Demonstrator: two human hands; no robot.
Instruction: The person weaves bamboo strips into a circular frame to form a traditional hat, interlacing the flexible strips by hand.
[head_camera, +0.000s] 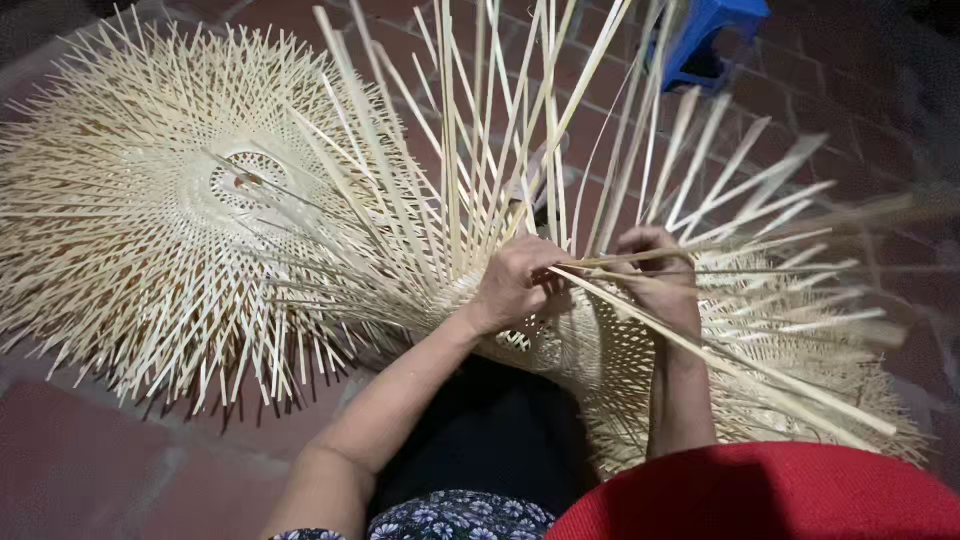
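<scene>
Left hand: we see our left hand (515, 283) on the woven bamboo piece (590, 350) that lies across our lap, fingers curled together around a bundle of its upright strips (470, 190).
Right hand: our right hand (655, 275) sits just beside the left, fingers closed on a few thin strips that run sideways between the two hands.
Piece in hand: its woven dome lies under both hands, near the middle of the view and a little to the right, with loose strip ends fanning upward and out to the right.
Finished pieces: a stack of flat round woven pieces (170, 210) with spiky edges lies on the floor to the left, near our left forearm.
Floor: we see reddish brick paving (90, 450) under everything.
Stool: a blue plastic stool (705, 35) stands at the top, behind the upright strips.
Foreground: a red rounded surface (770, 495) fills the lower right corner; we cannot tell what it is.
</scene>
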